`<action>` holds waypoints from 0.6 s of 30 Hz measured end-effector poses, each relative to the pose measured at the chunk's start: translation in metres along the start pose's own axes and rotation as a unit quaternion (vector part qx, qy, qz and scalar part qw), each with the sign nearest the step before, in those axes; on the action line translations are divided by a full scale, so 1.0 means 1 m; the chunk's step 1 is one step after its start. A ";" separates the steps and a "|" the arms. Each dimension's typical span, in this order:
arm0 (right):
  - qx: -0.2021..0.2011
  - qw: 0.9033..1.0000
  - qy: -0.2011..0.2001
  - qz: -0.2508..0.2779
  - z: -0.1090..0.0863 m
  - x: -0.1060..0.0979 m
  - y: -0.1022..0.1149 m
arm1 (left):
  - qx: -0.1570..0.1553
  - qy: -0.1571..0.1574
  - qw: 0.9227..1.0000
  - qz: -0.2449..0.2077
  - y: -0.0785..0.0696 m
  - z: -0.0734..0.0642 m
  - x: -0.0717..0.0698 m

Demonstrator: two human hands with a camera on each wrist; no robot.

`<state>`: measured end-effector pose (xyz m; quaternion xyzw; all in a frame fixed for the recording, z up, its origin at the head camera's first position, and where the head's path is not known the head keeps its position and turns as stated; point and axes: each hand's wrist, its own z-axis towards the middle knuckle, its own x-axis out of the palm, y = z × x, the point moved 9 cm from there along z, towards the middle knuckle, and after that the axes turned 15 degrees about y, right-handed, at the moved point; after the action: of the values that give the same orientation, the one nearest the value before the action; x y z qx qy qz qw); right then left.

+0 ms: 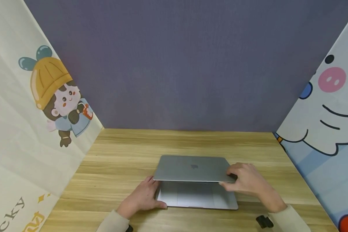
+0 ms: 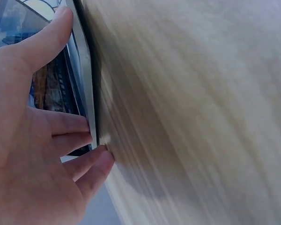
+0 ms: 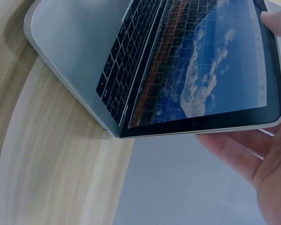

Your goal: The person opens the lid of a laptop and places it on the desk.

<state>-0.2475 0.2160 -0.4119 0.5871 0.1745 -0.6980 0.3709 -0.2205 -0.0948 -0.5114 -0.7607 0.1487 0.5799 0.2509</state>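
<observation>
1. Nearest the camera, the left sleeve (image 1: 113, 223) is met by the left hand (image 1: 144, 195), its grip spread wide against the left edge of the laptop (image 1: 194, 175), presumably so the base (image 1: 195, 195) is steadied.
2. That laptop is set on the desk (image 1: 127, 151), between both hands, its lid (image 1: 182, 167) partly raised.
3. At the right corner, the lid is pinched by the right hand's (image 1: 244, 180) grip, probably for control of its angle.
4. Wood grain is shown across the desk, bordered by a cartoon-printed sheet (image 1: 11, 129), a grey-purple panel (image 1: 179, 64) and another printed sheet (image 1: 316, 132).

Under the laptop lid (image 1: 192, 170) there's front room (depth unclear), left hand (image 1: 144, 195) and right hand (image 1: 244, 181) flanking it
</observation>
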 end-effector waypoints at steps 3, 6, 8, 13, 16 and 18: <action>-0.011 1.000 -0.019 -0.005 -0.001 -0.003 0.001 | -0.002 -0.001 1.000 -0.003 -0.001 0.001 -0.001; -0.017 0.999 -0.030 -0.007 0.000 -0.006 0.002 | -0.013 0.007 1.000 -0.005 -0.002 0.003 0.000; -0.015 0.999 -0.029 -0.006 0.001 -0.008 0.001 | -0.019 0.014 1.000 -0.004 -0.002 0.004 0.001; 0.020 1.000 -0.002 0.009 0.005 -0.010 -0.004 | -0.035 0.029 0.999 -0.012 -0.001 0.005 0.002; 0.040 0.999 0.015 0.013 0.007 -0.012 -0.007 | -0.040 0.035 0.998 -0.017 0.000 0.005 0.002; 0.045 0.999 0.020 0.014 0.009 -0.013 -0.008 | -0.042 0.038 0.998 -0.019 0.001 0.006 0.003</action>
<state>-0.2589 0.2192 -0.3983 0.6195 0.1425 -0.6878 0.3505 -0.2248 -0.0923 -0.5159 -0.7950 0.1191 0.5510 0.2239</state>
